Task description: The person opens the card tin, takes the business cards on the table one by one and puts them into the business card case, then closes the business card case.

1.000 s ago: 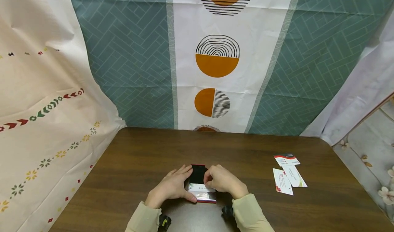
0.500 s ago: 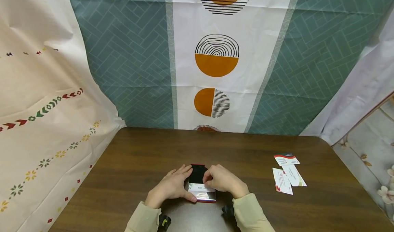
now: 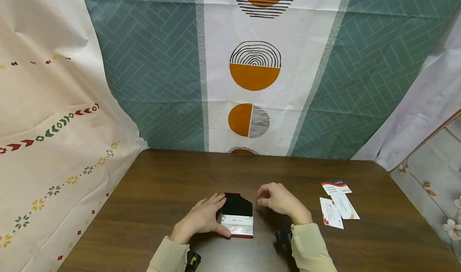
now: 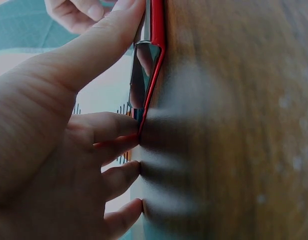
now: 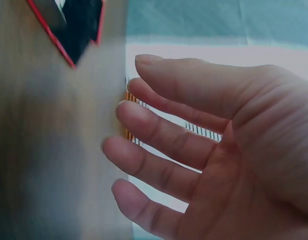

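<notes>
An opened card case (image 3: 237,204) with a black lining and red edge lies on the table in the head view. A white business card (image 3: 237,220) sits in its shiny metal pocket, partly showing. My left hand (image 3: 202,216) rests at the case's left side, its thumb pressing the near corner and the forefinger touching the flap's edge. In the left wrist view, the other fingertips touch the tabletop beside the red edge (image 4: 157,30). To the right of the case, apart from it, my right hand (image 3: 282,200) holds nothing; its fingers are loosely bent in the right wrist view.
Several business cards overlap at the right of the brown wooden table (image 3: 173,176): a red-and-black one (image 3: 335,187), a white one (image 3: 345,206) and one with red flowers (image 3: 331,213). A patterned curtain (image 3: 252,83) hangs behind the table's far edge.
My right hand has left the card in the case and moved right and slightly away from me. The card stays in the pocket. My left hand keeps its place.
</notes>
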The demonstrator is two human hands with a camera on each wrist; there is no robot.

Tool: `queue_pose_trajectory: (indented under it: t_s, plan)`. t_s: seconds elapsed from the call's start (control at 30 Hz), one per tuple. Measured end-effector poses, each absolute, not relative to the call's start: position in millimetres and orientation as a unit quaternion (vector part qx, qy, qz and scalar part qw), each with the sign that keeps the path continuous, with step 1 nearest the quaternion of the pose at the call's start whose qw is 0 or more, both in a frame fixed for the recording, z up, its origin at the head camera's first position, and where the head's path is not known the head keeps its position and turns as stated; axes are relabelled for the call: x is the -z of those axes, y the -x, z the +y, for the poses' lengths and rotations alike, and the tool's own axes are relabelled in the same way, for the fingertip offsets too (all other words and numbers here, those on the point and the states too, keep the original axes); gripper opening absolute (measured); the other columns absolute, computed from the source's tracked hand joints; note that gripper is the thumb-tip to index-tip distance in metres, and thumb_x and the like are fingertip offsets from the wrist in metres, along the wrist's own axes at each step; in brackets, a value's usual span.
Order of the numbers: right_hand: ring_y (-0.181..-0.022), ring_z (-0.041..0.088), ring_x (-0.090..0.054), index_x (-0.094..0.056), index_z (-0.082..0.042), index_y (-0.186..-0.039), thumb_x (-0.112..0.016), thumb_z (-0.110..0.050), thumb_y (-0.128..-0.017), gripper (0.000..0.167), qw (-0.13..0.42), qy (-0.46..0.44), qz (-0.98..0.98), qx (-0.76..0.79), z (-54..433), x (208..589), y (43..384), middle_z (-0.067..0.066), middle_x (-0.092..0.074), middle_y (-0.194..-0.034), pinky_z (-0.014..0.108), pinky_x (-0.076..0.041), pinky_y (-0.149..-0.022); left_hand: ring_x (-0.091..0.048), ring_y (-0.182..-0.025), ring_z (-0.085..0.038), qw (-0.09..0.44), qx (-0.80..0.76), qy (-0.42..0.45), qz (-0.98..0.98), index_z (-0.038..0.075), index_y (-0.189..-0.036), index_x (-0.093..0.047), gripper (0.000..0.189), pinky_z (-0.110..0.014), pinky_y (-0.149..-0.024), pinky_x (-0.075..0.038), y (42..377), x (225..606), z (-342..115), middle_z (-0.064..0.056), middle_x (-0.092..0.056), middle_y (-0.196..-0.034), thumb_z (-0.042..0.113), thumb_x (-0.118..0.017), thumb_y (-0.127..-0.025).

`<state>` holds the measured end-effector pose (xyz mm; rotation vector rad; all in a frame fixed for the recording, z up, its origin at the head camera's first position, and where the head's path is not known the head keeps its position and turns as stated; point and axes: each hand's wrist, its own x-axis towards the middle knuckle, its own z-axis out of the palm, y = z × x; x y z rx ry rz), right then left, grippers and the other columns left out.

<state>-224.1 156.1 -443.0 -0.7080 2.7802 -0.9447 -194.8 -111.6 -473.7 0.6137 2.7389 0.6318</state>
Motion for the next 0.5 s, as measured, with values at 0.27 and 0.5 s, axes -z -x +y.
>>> queue_pose_trajectory:
  t_s: [0.27,0.5]
  plan:
    - [-0.073,0.014,-0.055,-0.069,-0.008,-0.098,-0.073,-0.013,-0.087,0.013,0.027,0.146,0.930,0.335,197.4,444.2,234.2,-0.003,-0.061,-0.079,0.033,-0.047,-0.065,-0.022,-0.146,-0.030,0.128,-0.217,-0.218,0.943,0.005,-0.149,-0.041,0.110,-0.053,-0.114,-0.019,195.4,471.6,-114.3,-0.009,-0.032,-0.157,0.059,-0.084,-0.064]
    - [-0.082,0.026,-0.061,-0.070,-0.004,-0.102,-0.067,-0.015,-0.091,0.016,-0.096,0.047,0.941,0.320,243.0,448.5,244.9,0.008,-0.069,-0.088,0.043,-0.047,-0.072,-0.023,-0.145,-0.030,0.127,-0.216,-0.224,0.942,0.004,-0.149,-0.041,0.110,-0.053,-0.114,-0.020,192.8,469.7,-111.7,-0.009,-0.032,-0.156,0.059,-0.084,-0.064]
